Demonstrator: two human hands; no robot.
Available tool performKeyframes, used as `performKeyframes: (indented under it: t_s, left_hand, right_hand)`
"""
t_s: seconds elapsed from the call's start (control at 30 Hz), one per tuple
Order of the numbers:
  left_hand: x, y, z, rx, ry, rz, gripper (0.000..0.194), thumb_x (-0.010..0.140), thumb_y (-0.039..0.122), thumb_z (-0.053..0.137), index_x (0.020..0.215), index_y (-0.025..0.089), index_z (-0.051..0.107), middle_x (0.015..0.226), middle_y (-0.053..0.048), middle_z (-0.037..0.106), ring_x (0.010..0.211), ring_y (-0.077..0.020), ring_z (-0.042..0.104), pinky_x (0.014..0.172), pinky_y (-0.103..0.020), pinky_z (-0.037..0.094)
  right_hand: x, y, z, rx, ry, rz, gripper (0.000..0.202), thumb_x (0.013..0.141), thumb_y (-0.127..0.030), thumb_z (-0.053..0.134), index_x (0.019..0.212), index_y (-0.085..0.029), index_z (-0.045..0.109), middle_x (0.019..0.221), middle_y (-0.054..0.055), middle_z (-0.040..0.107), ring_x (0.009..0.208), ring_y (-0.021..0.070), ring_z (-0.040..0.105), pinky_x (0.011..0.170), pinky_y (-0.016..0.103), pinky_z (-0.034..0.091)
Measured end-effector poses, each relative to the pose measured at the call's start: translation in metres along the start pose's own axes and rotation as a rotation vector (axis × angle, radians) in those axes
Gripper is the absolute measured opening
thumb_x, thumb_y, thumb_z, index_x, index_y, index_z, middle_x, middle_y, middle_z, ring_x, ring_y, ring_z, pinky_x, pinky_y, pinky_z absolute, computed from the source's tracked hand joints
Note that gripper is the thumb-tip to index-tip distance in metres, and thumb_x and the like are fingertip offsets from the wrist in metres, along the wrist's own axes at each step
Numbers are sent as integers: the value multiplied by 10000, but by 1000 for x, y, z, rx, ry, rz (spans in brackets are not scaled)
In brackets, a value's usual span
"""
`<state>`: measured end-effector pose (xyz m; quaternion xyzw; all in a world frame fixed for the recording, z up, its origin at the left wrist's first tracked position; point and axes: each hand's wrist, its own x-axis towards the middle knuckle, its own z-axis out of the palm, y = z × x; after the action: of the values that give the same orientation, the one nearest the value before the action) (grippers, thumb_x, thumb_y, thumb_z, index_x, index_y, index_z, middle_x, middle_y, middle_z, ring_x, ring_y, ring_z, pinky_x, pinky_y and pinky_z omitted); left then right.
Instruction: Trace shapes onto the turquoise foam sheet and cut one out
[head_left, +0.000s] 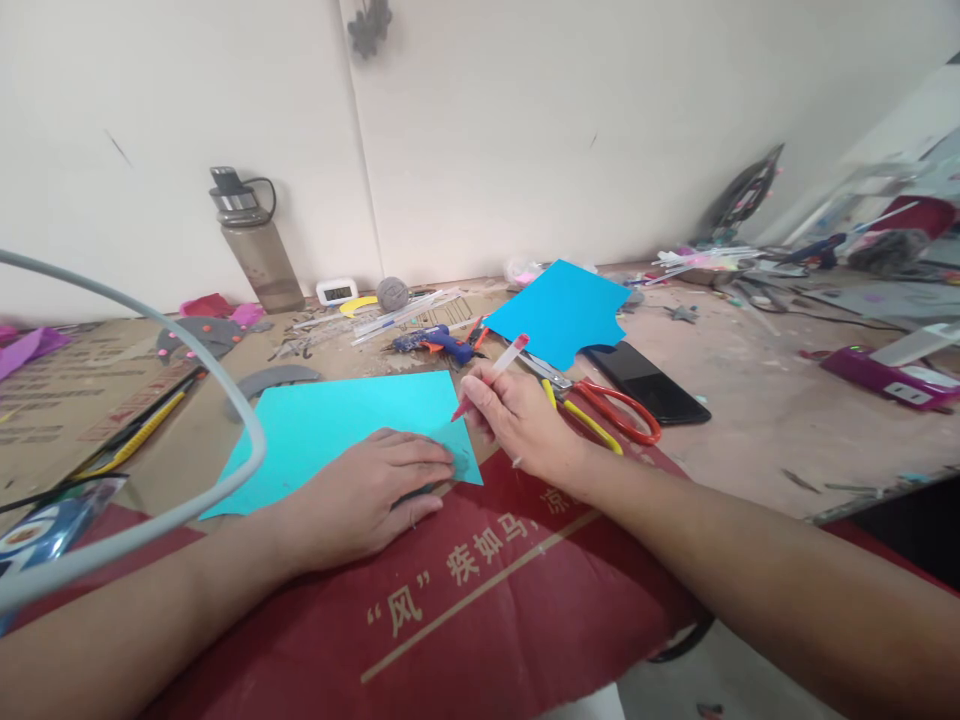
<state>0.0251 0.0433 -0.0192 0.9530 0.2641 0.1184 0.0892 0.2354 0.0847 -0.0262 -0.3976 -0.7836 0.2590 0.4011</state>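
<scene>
A turquoise sheet of paper [330,420] lies on red cardboard [480,620] in front of me. My left hand [375,490] rests flat over the sheet's near right part, fingers stretched out and close together. My right hand [521,420] is closed on a red pen [504,362] with a clear barrel. Its tip points down to the left, over the sheet's right edge; whether it touches the paper I cannot tell. Just beyond the right hand are scissors [619,410] with red handles and a tool with yellow handles [592,425].
A blue sheet with notched corners [559,310] partly covers a black phone [652,385]. Behind are a blue glue gun [442,343], a bottle [259,250] and a small clock [337,292]. A yellow cutter [135,440] lies left. A pale cable [244,420] arcs across the left foreground.
</scene>
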Motion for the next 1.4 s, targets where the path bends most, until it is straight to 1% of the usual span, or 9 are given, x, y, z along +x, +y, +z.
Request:
performKeyframes:
  t_s: [0.1,0.2,0.33,0.5,0.6,0.73,0.9,1.1,1.4]
  left_hand:
    - [0,0,1,-2,-1,-15,289,947,292,433,1180,220,590,1228,-47,610,1141,-184,537,988,-351,392]
    - [1,0,1,-2,-6,-19,292,952,288,425,1187,222,586,1233,-45,608,1141,-181,535,989,-352,388]
    - [1,-1,1,-1,-20,-11,297,960,281,408,1196,216,575,1249,-49,597,1160,-180,522,996,-352,380]
    - [1,-2,1,13,-9,-2,280,958,274,417,1177,210,580,1247,-35,601,1227,-177,472,1027,-356,357]
    - [2,-1,2,19,-20,-6,282,962,262,410,1182,203,576,1254,-28,597,1205,-155,493,1018,-329,370]
    - [2,-1,3,18,-19,-12,279,961,259,414,1177,205,583,1255,-17,598,1198,-146,499,1016,-315,376]
    - [1,-2,3,5,-22,-16,282,958,254,420,1186,210,579,1255,-22,597,1193,-159,507,1009,-335,385]
    - [1,-2,3,7,-19,-15,282,960,259,413,1181,213,582,1256,-29,596,1197,-164,505,1007,-338,382]
    - [1,-2,3,3,-14,-24,282,953,255,426,1179,217,591,1250,-36,603,1188,-174,518,1004,-342,392]
  right_hand:
    - [-2,1,-2,-108,24,-41,342,966,-325,359,696,-187,517,602,-4,549,586,127,529,582,255,374]
    - [-6,4,-4,-189,-14,-42,328,961,-299,371,700,-185,533,644,12,596,627,143,561,612,272,376]
    - [-11,6,-6,-192,-59,-17,338,970,-305,348,729,-181,550,688,26,627,664,151,581,636,279,385]
    - [-14,5,-5,-200,-69,-24,335,967,-304,357,698,-182,516,607,5,564,579,129,530,581,264,351]
    - [-13,6,-3,-189,-69,-74,321,966,-274,361,690,-182,495,583,-10,528,557,118,501,584,258,342]
    - [-12,7,-2,-215,-69,-144,301,959,-252,376,682,-187,477,586,-12,499,577,126,485,596,261,338]
    - [-12,6,-1,-235,-71,-147,290,957,-239,372,685,-195,463,586,-12,492,575,134,478,585,268,328]
    - [-12,6,1,-268,-63,-171,294,951,-230,373,659,-206,406,573,-22,449,554,131,427,578,273,309]
    - [-12,5,0,-266,-61,-180,287,947,-216,385,661,-198,414,569,-33,417,552,119,404,573,266,292]
